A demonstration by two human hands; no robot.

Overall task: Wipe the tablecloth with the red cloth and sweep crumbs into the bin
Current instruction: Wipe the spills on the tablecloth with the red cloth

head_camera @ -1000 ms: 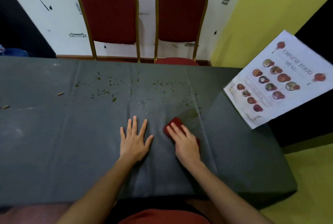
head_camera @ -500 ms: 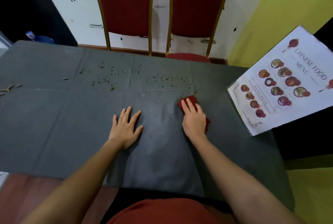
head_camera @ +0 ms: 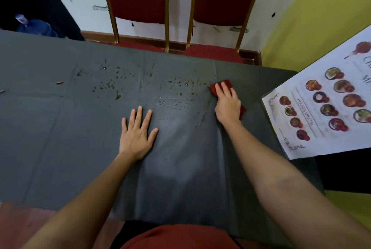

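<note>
Two arms of ours stretch forward over the grey tablecloth (head_camera: 60,138): our left hand (head_camera: 136,136) lies flat, fingers spread apart, while our right hand (head_camera: 227,106) presses the red cloth (head_camera: 225,84) down with straight, close-set fingers, just right of the scattered crumbs (head_camera: 176,86).

- On the white menu sheet (head_camera: 297,149) at your right you can read "HOUSE'S SPECIAL", printed sideways beside the dish photos (head_camera: 329,110).
- Its large heading is cut off at the frame edge; only "CH" shows.
- The small script near its lower corner is unreadable.
</note>
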